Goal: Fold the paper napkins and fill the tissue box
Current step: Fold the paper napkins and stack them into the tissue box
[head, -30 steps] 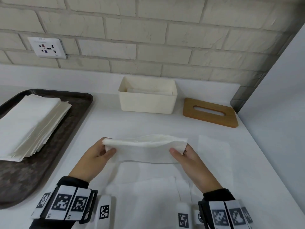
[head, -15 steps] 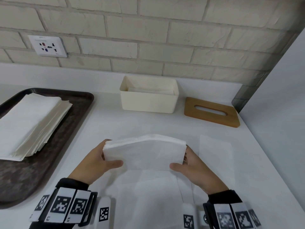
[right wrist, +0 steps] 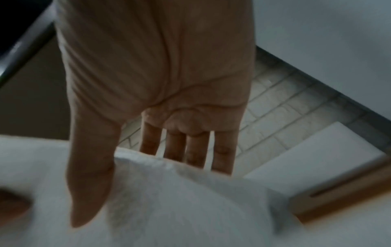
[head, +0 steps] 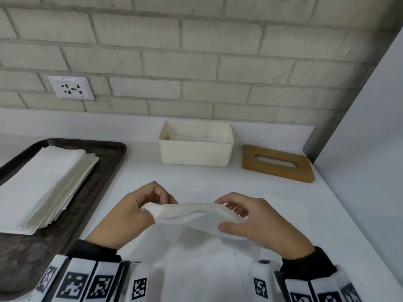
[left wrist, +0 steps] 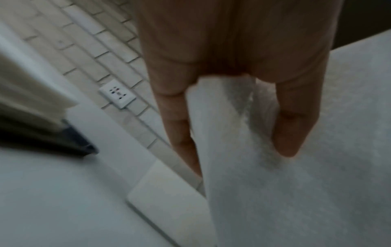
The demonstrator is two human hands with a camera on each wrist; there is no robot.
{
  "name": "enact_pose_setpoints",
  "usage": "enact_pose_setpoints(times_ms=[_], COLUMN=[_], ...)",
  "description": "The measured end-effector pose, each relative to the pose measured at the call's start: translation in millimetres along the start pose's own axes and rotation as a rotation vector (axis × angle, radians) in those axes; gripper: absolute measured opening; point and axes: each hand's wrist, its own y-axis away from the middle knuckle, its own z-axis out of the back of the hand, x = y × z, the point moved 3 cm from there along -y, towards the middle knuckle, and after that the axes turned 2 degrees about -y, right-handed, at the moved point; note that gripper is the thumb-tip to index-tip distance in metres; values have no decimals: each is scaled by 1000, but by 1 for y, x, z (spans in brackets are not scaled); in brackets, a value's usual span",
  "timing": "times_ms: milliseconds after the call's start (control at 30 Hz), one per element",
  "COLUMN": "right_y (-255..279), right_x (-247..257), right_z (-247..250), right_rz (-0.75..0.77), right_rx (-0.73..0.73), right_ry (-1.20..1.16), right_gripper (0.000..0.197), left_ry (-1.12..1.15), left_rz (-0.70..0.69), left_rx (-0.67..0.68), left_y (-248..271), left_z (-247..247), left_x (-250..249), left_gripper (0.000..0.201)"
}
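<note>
A folded bundle of white napkins (head: 194, 216) hangs above the counter between both hands. My left hand (head: 139, 212) pinches its left end, thumb on the near side and fingers behind. At the other end my right hand (head: 250, 219) holds it the same way. Close up, the napkins (left wrist: 275, 175) pass between thumb and fingers of the left hand (left wrist: 232, 117). The right hand (right wrist: 152, 158) clamps the napkins (right wrist: 180, 200) likewise. An open cream tissue box (head: 196, 147) stands at the back with some napkins lying inside. Its wooden slotted lid (head: 278, 163) lies to the right.
A dark tray (head: 102, 162) at the left carries a tall stack of unfolded napkins (head: 41, 184). More flat napkins (head: 202, 269) lie on the white counter under my hands. A brick wall with a socket (head: 70, 87) closes the back; a grey panel (head: 370, 149) bounds the right.
The bundle went from standing upright with its face toward me to lying nearly flat, edge-on. Both hands rose and turned their grip, fingers curling over the ends.
</note>
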Motion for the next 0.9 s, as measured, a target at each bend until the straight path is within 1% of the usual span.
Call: enact_pose_setpoints(times_ms=[67,100,133,167,200,267,300,333,367,433,467,533,633,667,800,900], right_y=[-2,-4,-7,-11,-15,-23,-26,-30,-33,-40,-43,-47,-51,-52,-55,-57], right_x=[14,19,24,27,29,30,30,29,27,25,24,21,15,11,-9,-11], right_z=[0,-1,0,1,3,10,12,14,14,11,8,0,-10,-14,-21,-14], right_rz=[46,61,68,68,64,30,22,22,20,20,21,26,16,-1,-79,-89], right_rx=[32,48,66,76,72,38,17,-6,-26,-58,-70,-86,-102,-99,-70,-81], right_ry=[11,-14,-46,-85,-142,-286,-357,-420,-463,-484,-466,-388,-313,-308,-246,-252], right_gripper=[24,17,10,9,11,5,5,10,14,24,28,29,27,31,47,47], left_ry=[-33,-85,-135,-155,-128,38,128,191,217,181,146,113,163,180,110,10], left_rz=[-79,-121,-163,-196,-214,-219,-200,-169,-132,-68,-50,-47,-57,-34,80,114], left_rx=[-4,-33,-78,-131,-194,-301,-321,-295,-244,-181,-179,-193,-221,-215,-152,-71], left_y=[-3,-4,-7,-10,-14,-22,-27,-31,-34,-39,-41,-45,-49,-50,-55,-61], left_z=[-2,-3,-2,0,4,12,13,11,5,-9,-13,-22,-32,-35,-40,-40], left_x=[-19,-30,-40,-50,-55,-56,-52,-48,-45,-37,-32,-26,-18,-15,4,16], left_gripper=[31,31,26,22,23,39,47,51,47,30,27,32,40,41,40,51])
